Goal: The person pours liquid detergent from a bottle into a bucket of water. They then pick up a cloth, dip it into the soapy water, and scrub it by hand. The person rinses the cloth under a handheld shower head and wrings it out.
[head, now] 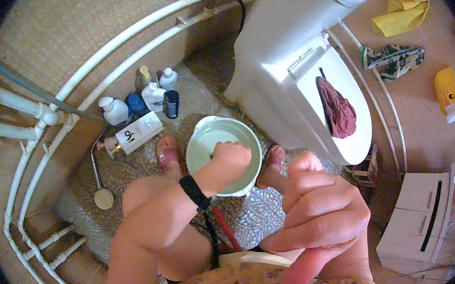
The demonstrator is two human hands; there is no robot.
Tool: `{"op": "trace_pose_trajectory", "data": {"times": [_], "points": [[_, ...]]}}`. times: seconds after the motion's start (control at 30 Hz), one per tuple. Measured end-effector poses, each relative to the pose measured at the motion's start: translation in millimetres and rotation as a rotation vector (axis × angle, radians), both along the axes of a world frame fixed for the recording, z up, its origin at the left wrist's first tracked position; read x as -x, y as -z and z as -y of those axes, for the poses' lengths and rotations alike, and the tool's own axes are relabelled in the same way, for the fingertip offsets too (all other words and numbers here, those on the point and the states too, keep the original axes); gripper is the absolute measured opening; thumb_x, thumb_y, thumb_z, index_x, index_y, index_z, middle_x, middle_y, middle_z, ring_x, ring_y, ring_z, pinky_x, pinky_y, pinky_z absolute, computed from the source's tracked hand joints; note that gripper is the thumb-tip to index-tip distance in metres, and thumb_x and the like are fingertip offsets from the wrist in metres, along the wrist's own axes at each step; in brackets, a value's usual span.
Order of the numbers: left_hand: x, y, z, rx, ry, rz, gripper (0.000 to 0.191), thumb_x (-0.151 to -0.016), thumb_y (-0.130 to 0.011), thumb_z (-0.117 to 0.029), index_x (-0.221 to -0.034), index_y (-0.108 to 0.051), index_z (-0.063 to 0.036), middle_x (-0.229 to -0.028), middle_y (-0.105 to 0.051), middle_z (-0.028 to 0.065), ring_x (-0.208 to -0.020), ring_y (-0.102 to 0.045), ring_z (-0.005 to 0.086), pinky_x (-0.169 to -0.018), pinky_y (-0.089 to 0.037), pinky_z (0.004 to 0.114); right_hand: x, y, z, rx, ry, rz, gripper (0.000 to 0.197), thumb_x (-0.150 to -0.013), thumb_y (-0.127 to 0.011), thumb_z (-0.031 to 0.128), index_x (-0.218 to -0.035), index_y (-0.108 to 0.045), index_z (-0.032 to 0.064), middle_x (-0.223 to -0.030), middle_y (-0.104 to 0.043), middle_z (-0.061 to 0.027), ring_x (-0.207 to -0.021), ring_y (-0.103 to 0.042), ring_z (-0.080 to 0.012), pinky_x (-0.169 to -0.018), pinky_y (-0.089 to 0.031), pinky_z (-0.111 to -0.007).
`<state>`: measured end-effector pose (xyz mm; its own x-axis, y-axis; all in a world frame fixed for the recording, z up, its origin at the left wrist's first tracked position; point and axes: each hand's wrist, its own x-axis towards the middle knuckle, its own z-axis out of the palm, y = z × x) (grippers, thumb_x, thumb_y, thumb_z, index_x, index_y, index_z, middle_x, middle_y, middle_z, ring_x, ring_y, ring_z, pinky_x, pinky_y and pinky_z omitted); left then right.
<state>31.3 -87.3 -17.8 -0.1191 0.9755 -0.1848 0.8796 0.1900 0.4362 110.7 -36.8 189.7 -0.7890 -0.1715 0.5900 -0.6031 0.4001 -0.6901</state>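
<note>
A pale green plastic basin (193, 168) with water in it stands on the pebble-patterned floor between my sandalled feet. My left hand (232, 160), with a black band (195, 193) around the wrist, is balled into a fist above the basin. Its inner side faces away, and no object shows in it. Close to the camera, my right hand (321, 207) is raised over my right leg with its fingers curled in; nothing visible sticks out of it. To the right, a crumpled maroon cloth (339, 113) with dark trim lies on the closed toilet lid (356, 145).
Several pump bottles and containers (154, 97) stand by the left wall, with a white pump bottle (139, 132) lying before them. A shower head (103, 198) rests on the floor. White pipes (119, 66) line the walls. A white cabinet (414, 218) is at lower right.
</note>
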Motion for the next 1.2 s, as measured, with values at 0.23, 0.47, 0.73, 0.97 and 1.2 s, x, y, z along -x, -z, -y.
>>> {"op": "trace_pose_trajectory", "data": {"times": [0.23,0.47,0.73,0.97,1.2], "points": [[-7.9,2.6,-9.8,-0.027,0.044,-0.048,0.019,-0.070,-0.056,-0.013,-0.088,-0.058,-0.0055,-0.083,-0.061,0.0136,-0.076,-0.062,0.0275,-0.064,-0.050,0.041,-11.0,1.6,-14.5,-0.056,0.077,-0.076,0.032,-0.066,-0.073,0.035,-0.067,-0.060,0.0052,-0.056,-0.042,-0.0008,-0.048,-0.039,-0.0143,-0.055,-0.025,-0.029],[-11.1,5.0,-19.0,0.000,0.024,-0.029,0.019,-0.071,-0.056,-0.015,-0.087,-0.057,-0.0042,-0.081,-0.061,0.0128,-0.075,-0.061,0.0279,-0.061,-0.048,0.043,-23.4,36.1,-83.9,-0.804,0.908,0.147,0.035,-0.066,-0.071,0.026,-0.091,-0.060,0.0034,-0.100,-0.054,-0.0138,-0.090,-0.050,-0.0310,-0.078,-0.040,-0.038],[-25.6,-8.5,-31.1,0.019,0.095,-0.001,0.025,-0.072,-0.059,-0.019,-0.091,-0.055,-0.0035,-0.081,-0.060,0.0132,-0.075,-0.061,0.0292,-0.062,-0.049,0.040,-81.2,182.5,-251.5,-0.992,1.554,0.862,0.050,-0.080,-0.050,0.039,-0.122,-0.042,0.0120,-0.130,-0.039,-0.0153,-0.118,-0.036,-0.0352,-0.087,-0.031,-0.062],[-31.4,-14.3,-40.9,-0.023,0.048,-0.053,0.016,-0.075,-0.051,-0.014,-0.086,-0.060,-0.0070,-0.080,-0.061,0.0078,-0.076,-0.060,0.0229,-0.062,-0.045,0.038,-4.0,161.6,-356.1,-0.854,1.396,0.874,0.025,-0.083,-0.045,0.022,-0.091,-0.056,0.0013,-0.093,-0.060,-0.0195,-0.085,-0.055,-0.0417,-0.079,-0.044,-0.047],[-24.5,-2.0,-33.9,-0.013,-0.021,-0.032,0.016,-0.068,-0.056,-0.017,-0.082,-0.058,-0.0088,-0.075,-0.058,0.0079,-0.068,-0.059,0.0248,-0.059,-0.045,0.039,101.1,166.1,-405.7,-1.128,1.461,1.255,0.040,-0.085,-0.038,0.029,-0.121,-0.048,0.0186,-0.129,-0.045,-0.0084,-0.120,-0.041,-0.0250,-0.095,-0.029,-0.051]]}}
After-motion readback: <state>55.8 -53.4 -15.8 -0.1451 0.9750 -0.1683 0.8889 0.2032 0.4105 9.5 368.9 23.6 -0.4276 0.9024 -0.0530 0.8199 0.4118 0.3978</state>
